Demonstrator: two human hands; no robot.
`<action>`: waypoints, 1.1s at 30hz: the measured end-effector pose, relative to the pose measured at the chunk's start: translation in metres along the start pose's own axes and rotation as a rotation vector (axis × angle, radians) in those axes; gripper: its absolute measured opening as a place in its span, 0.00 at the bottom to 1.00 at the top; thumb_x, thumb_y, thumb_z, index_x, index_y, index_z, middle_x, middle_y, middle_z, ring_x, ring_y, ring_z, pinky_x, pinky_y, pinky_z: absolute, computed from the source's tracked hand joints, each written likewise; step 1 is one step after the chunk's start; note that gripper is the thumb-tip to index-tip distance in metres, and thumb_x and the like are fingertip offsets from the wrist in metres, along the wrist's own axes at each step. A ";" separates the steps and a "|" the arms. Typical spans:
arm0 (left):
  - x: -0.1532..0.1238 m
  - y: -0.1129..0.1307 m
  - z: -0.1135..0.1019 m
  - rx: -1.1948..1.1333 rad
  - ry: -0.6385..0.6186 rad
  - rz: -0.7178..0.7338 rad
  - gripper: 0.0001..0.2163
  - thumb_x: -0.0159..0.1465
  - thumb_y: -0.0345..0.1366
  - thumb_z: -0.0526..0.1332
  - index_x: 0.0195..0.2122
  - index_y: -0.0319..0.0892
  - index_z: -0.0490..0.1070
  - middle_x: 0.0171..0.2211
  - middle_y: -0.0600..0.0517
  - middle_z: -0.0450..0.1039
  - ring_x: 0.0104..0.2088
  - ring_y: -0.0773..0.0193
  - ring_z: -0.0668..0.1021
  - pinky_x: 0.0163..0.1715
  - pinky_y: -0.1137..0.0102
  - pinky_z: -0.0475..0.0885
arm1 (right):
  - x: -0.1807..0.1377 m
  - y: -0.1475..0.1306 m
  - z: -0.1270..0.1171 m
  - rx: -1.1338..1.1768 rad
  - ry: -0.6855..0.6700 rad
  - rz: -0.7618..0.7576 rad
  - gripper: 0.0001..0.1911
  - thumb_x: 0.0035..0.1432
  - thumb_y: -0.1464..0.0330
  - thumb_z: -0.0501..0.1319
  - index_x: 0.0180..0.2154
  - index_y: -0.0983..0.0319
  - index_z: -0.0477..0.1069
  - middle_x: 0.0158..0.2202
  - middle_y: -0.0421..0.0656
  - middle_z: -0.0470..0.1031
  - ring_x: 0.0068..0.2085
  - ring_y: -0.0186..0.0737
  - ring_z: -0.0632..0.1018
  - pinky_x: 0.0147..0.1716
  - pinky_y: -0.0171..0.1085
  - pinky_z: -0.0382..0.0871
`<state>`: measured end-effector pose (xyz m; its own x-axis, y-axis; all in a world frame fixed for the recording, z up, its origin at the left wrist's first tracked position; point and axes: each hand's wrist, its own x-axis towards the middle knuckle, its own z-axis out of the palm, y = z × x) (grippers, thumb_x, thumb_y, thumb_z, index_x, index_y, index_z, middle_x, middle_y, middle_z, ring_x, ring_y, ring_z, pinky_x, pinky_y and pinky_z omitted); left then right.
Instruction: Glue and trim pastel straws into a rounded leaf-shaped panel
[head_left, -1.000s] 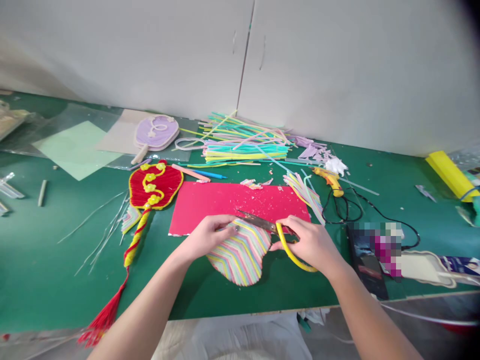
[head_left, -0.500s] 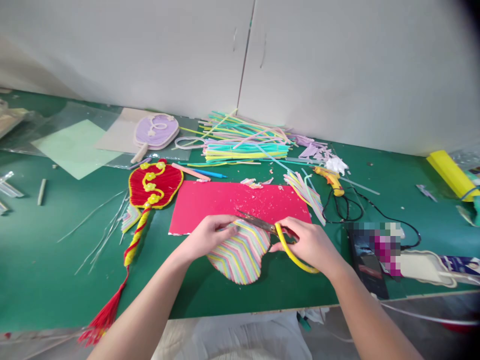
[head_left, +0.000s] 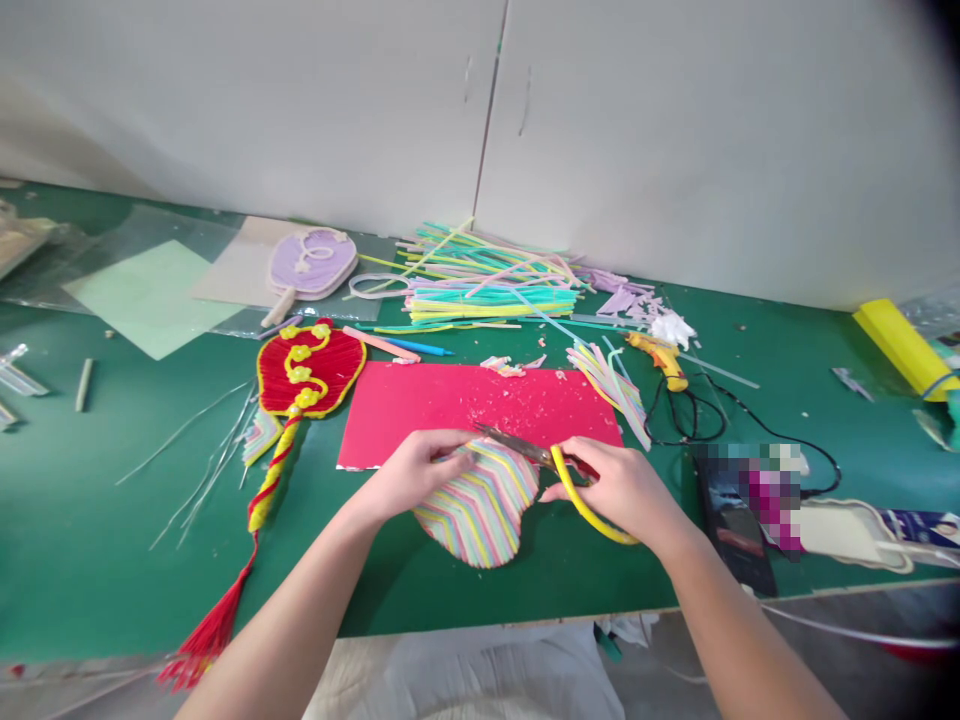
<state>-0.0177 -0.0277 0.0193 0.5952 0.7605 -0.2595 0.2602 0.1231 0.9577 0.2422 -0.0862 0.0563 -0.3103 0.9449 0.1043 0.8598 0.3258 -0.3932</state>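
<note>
My left hand point(head_left: 411, 474) grips the upper left edge of a fan-shaped piece of pastel zigzag straws point(head_left: 480, 508), held just above the green table point(head_left: 97, 520). My right hand point(head_left: 624, 488) is closed round the yellow handles of a pair of scissors point(head_left: 555, 464). The blades lie across the piece's top right edge. Behind the piece lies a red sheet point(head_left: 450, 405) sprinkled with small cut scraps.
A red and yellow fan with a tassel point(head_left: 300, 385) lies to the left, a purple fan point(head_left: 311, 263) behind it. Loose coloured straws point(head_left: 487, 285) are heaped by the wall. A yellow glue gun point(head_left: 660, 358) with black cable, a phone point(head_left: 739, 520) and a yellow box point(head_left: 904, 350) sit on the right.
The straw piece has shifted very slightly under the scissors. Both hands stay almost in place.
</note>
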 end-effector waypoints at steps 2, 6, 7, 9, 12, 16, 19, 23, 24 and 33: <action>0.000 0.000 0.000 -0.004 -0.002 -0.002 0.14 0.61 0.42 0.57 0.40 0.38 0.75 0.34 0.51 0.76 0.33 0.61 0.74 0.32 0.73 0.68 | 0.000 0.001 0.001 0.019 -0.004 0.004 0.13 0.53 0.57 0.65 0.36 0.58 0.69 0.28 0.38 0.77 0.25 0.32 0.76 0.24 0.28 0.65; 0.000 0.000 0.000 0.008 0.011 -0.008 0.13 0.61 0.42 0.58 0.36 0.37 0.75 0.31 0.52 0.75 0.31 0.62 0.73 0.29 0.74 0.67 | -0.003 0.004 0.002 0.063 -0.006 0.045 0.14 0.52 0.57 0.65 0.35 0.58 0.69 0.28 0.38 0.76 0.26 0.33 0.75 0.24 0.28 0.64; 0.000 0.001 0.000 0.014 0.013 -0.010 0.13 0.61 0.43 0.57 0.35 0.37 0.75 0.30 0.53 0.75 0.30 0.63 0.73 0.29 0.74 0.67 | -0.003 0.004 0.003 0.072 -0.007 0.052 0.14 0.52 0.56 0.65 0.35 0.58 0.69 0.28 0.38 0.76 0.26 0.33 0.75 0.24 0.29 0.64; 0.000 0.001 0.000 0.017 0.015 -0.009 0.13 0.61 0.42 0.57 0.35 0.37 0.74 0.29 0.53 0.74 0.30 0.63 0.73 0.29 0.74 0.67 | -0.004 0.004 0.003 0.082 -0.009 0.061 0.15 0.52 0.55 0.64 0.34 0.58 0.68 0.27 0.38 0.75 0.26 0.33 0.74 0.24 0.29 0.64; 0.000 0.002 0.000 0.011 0.020 -0.002 0.13 0.61 0.42 0.57 0.35 0.38 0.74 0.30 0.52 0.74 0.30 0.63 0.73 0.28 0.74 0.67 | -0.003 0.005 0.003 0.070 0.019 0.080 0.17 0.52 0.53 0.63 0.34 0.58 0.68 0.26 0.39 0.73 0.25 0.34 0.73 0.25 0.30 0.64; 0.000 0.003 0.000 0.005 0.019 0.004 0.13 0.61 0.42 0.57 0.34 0.38 0.74 0.31 0.52 0.74 0.32 0.62 0.73 0.29 0.74 0.67 | 0.001 0.011 0.005 0.043 0.111 0.168 0.18 0.51 0.52 0.64 0.33 0.59 0.66 0.26 0.39 0.73 0.25 0.34 0.74 0.25 0.30 0.65; 0.000 0.003 0.000 -0.004 0.013 -0.006 0.14 0.61 0.44 0.57 0.36 0.37 0.74 0.31 0.51 0.74 0.32 0.62 0.73 0.30 0.74 0.68 | 0.006 0.023 0.011 -0.033 0.161 0.269 0.16 0.52 0.54 0.63 0.34 0.58 0.66 0.23 0.38 0.72 0.23 0.36 0.73 0.22 0.32 0.64; 0.000 0.003 0.000 -0.010 0.036 -0.005 0.16 0.61 0.46 0.57 0.36 0.37 0.74 0.32 0.51 0.74 0.33 0.61 0.73 0.30 0.74 0.68 | 0.013 0.043 0.022 -0.179 0.249 0.357 0.14 0.53 0.60 0.63 0.41 0.58 0.69 0.33 0.43 0.78 0.30 0.43 0.78 0.25 0.35 0.67; 0.001 0.003 0.000 -0.009 0.050 -0.001 0.16 0.61 0.47 0.57 0.36 0.37 0.74 0.32 0.50 0.74 0.33 0.61 0.74 0.30 0.74 0.68 | 0.016 0.047 0.025 -0.187 0.265 0.368 0.15 0.52 0.62 0.63 0.43 0.58 0.69 0.37 0.44 0.78 0.34 0.44 0.78 0.28 0.37 0.69; 0.001 0.001 0.002 -0.109 0.136 0.066 0.15 0.60 0.45 0.60 0.39 0.38 0.75 0.38 0.48 0.78 0.39 0.57 0.76 0.37 0.71 0.70 | 0.036 0.071 0.037 -0.184 0.290 0.300 0.18 0.55 0.68 0.59 0.49 0.61 0.72 0.46 0.50 0.76 0.45 0.51 0.76 0.46 0.48 0.69</action>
<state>-0.0153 -0.0281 0.0202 0.4982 0.8473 -0.1840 0.1357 0.1334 0.9817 0.2766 -0.0301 -0.0017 0.0675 0.9599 0.2721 0.9601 0.0116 -0.2794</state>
